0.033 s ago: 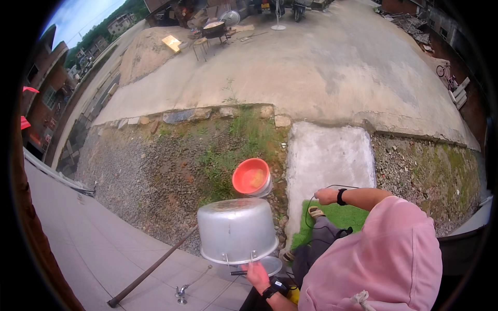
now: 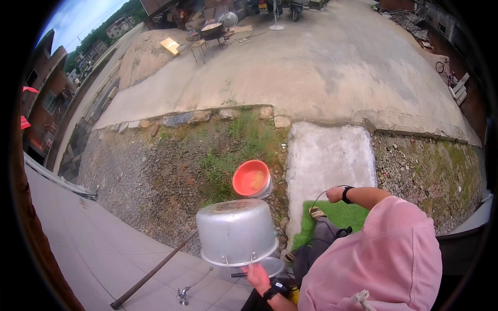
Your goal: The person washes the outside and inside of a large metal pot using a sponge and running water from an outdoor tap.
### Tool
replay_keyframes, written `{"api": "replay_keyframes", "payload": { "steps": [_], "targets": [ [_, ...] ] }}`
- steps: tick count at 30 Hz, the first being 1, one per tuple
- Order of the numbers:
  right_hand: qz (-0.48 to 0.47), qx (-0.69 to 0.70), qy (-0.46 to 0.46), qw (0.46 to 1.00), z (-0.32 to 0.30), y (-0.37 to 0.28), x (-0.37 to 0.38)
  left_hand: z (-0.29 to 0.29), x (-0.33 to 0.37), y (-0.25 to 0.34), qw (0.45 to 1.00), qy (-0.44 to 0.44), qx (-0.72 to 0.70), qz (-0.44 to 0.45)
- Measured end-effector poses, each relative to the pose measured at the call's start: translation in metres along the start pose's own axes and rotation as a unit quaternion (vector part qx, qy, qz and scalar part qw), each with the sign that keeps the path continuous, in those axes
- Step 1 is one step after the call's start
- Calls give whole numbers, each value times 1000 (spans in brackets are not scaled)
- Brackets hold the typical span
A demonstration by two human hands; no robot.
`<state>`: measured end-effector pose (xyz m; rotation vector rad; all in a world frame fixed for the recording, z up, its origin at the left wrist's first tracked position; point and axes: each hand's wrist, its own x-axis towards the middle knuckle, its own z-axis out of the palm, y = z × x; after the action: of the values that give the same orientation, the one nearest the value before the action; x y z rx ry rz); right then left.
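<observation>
A big silver metal pot (image 2: 236,228) is turned upside down near the lower middle, with its bottom facing up. My left hand (image 2: 257,277) is closed at its rim, on the side handle with a black grip; some fingers are hidden. A flat round metal piece (image 2: 273,267), perhaps a lid, shows partly behind the rim. To the right, my right hand (image 2: 334,194) is closed around a thin black cable (image 2: 319,198), which loops down by my leg. Beyond the pot, an orange-red basin (image 2: 246,176) with something yellowish inside rests on a whitish bucket (image 2: 263,191).
A metal tap (image 2: 182,295) and a long brown pole (image 2: 153,272) are at the lower left. Gravel and weeds border a concrete strip (image 2: 332,155) with a green mat (image 2: 342,215). Far off, a wok (image 2: 211,32) stands on a support in the concrete yard.
My right hand has shifted slightly to the right, and the cable loop has moved with it. The pot and my left hand have hardly moved.
</observation>
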<state>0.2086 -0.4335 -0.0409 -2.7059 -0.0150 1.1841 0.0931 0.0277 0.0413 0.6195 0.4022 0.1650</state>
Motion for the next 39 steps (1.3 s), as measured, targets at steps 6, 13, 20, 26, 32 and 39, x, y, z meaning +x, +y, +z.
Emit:
{"api": "replay_keyframes", "payload": {
  "steps": [6,13,20,26,32,39],
  "targets": [
    [238,82,5,968,83,178,-38,37,-15,-12,998,6,49,41],
    [54,214,66,973,88,188,-31,68,-4,-52,996,24,-3,81],
    [-1,263,137,955,19,158,-35,92,36,-47,997,18,12,78],
    [14,257,160,953,30,144,-52,77,35,-29,996,58,27,62],
    [-9,221,129,967,51,135,-64,80,32,-28,995,76,40,46],
    [-69,380,91,918,-3,49,-71,79,20,-27,983,99,154,20]
  ]
}}
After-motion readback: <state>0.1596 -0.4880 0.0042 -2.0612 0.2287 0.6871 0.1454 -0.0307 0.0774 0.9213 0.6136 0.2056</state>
